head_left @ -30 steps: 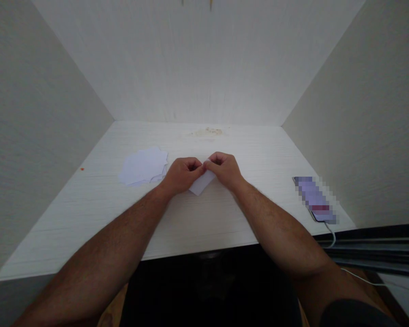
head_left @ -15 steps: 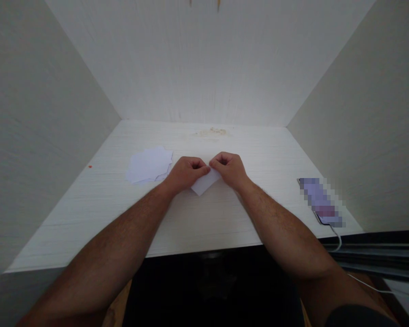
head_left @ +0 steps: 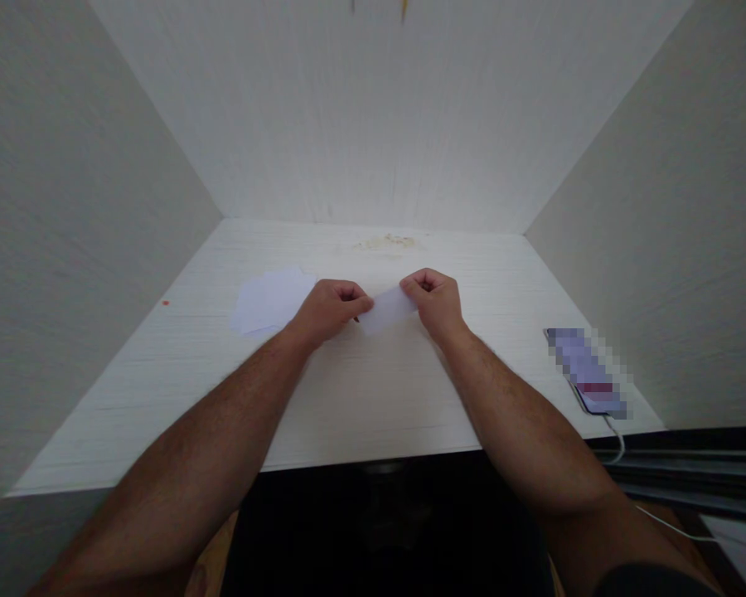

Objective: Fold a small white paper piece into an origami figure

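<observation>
Between my hands, over the middle of the white desk (head_left: 373,398), is a small piece of white paper (head_left: 386,309). My left hand (head_left: 334,311) pinches its left end between thumb and fingers. At the upper right end, my right hand (head_left: 436,298) grips it the same way. The paper looks flat and tilted, its right end farther from me. Just left of my left hand lies a loose pile of white paper sheets (head_left: 270,300), partly hidden by that hand.
A phone (head_left: 588,371), its screen blurred out, lies near the right edge with a white cable (head_left: 615,435) running off the desk. Panels enclose the left, right and back. A small red spot (head_left: 165,303) is at the left, and a brownish stain (head_left: 389,242) at the back.
My hands have moved apart, the right one going right and slightly away from me. More of the paper now shows between them, turned into a wider strip.
</observation>
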The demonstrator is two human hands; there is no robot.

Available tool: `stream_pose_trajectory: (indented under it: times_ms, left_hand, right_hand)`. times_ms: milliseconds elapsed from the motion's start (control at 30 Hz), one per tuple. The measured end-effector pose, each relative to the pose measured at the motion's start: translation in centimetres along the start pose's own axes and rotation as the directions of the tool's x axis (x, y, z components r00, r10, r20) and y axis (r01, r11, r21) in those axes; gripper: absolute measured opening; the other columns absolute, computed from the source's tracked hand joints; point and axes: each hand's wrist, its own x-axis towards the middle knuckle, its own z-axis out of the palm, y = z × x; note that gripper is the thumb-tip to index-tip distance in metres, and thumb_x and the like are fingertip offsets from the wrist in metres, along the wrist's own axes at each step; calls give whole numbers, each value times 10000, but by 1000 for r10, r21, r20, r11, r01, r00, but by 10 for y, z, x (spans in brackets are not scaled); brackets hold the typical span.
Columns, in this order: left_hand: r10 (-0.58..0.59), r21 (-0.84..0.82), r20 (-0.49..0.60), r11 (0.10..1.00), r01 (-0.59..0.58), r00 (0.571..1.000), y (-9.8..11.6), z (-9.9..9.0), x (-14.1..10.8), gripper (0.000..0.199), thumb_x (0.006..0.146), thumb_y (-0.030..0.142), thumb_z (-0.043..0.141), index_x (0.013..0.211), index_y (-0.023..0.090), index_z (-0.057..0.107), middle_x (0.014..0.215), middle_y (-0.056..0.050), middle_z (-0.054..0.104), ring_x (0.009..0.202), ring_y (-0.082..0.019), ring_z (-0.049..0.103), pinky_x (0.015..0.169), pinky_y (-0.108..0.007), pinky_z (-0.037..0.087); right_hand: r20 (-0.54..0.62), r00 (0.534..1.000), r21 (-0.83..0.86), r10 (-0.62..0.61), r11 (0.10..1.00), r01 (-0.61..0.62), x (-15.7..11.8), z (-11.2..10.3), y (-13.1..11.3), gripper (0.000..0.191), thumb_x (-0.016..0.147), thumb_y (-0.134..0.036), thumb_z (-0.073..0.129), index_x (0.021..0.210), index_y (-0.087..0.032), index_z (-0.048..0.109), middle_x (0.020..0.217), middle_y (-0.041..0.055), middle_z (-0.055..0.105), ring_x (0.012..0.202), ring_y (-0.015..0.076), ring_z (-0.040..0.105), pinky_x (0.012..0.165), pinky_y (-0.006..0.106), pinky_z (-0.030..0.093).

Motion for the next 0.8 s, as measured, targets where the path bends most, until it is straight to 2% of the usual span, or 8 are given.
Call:
stream_pose_trajectory:
  times_ms: [300, 467, 533, 633, 700, 800]
  left_hand:
    - [-7, -8, -41, 1000, 7, 999, -1, -5, 1, 192, 709, 314, 668, 599, 157, 658, 559, -22, 644, 500, -105, 524, 523, -242, 378]
    - [-35, -121, -167, 993, 14, 985, -11, -13, 7, 159, 685, 292, 680, 611, 159, 632, 569, -13, 632, 526, -106, 531, 549, -245, 416]
    - [-2, -166, -196, 986, -31, 981, -12, -12, 7, 166, 708, 318, 676, 680, 156, 651, 630, -20, 650, 568, -111, 552, 583, -251, 442]
    - [61, -139, -127, 987, -79, 990, -8, -2, 6, 266, 732, 383, 677, 871, 157, 697, 759, -36, 692, 640, -124, 579, 619, -258, 458]
    - [76, -12, -77, 997, -77, 994, -6, 5, 4, 254, 738, 387, 674, 839, 157, 704, 742, -28, 686, 632, -122, 567, 596, -246, 436]
    - [72, 135, -71, 989, -62, 995, -5, 10, 2, 231, 759, 380, 639, 708, 159, 681, 632, -3, 633, 559, -110, 510, 525, -230, 380]
  right_hand:
    - [-63, 998, 19, 8, 1000, -6, 6, -5, 5, 202, 696, -368, 678, 689, -170, 636, 566, -27, 551, 517, 98, 447, 505, 242, 342]
    - [-172, 985, -3, -11, 1000, 10, 13, -12, 4, 190, 700, -359, 654, 723, -171, 639, 599, -20, 569, 543, 105, 466, 520, 244, 361]
    - [-152, 988, -25, -28, 999, 24, 12, -11, 3, 198, 709, -367, 653, 728, -170, 642, 607, -17, 576, 549, 105, 472, 523, 244, 364]
    - [-53, 998, -55, -42, 998, 39, 5, -4, 2, 211, 729, -384, 654, 703, -175, 634, 580, -25, 558, 531, 98, 455, 510, 240, 349]
    - [-6, 999, -61, -51, 997, 50, 0, 2, 1, 208, 734, -379, 658, 690, -178, 627, 570, -29, 549, 522, 95, 444, 504, 239, 343]
    - [41, 998, -49, -42, 998, 44, -4, 6, 0, 211, 731, -389, 669, 708, -183, 628, 597, -25, 572, 537, 95, 455, 516, 239, 358]
